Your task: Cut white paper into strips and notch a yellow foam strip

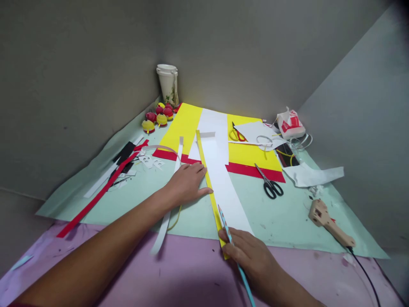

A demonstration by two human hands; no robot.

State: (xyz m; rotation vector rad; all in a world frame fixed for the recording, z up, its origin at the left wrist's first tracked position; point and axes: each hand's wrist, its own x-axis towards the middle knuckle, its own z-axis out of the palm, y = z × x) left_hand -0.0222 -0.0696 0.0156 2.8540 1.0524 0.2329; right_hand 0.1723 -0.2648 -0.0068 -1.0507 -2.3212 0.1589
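Yellow strip runs lengthwise along the left side of the long white sheet, near end past the near edge of the pale green sheet. Left hand palm down, fingers close together, thumb apart, tips on strip. Right hand grips blue pencil, fingers also at strip's near end. Main risk: far end looks unpinned, so uneven pressure could swivel the strip. Shared grip might tug it sideways when the pencil shifts. Loose white strip by left wrist could catch and drag.
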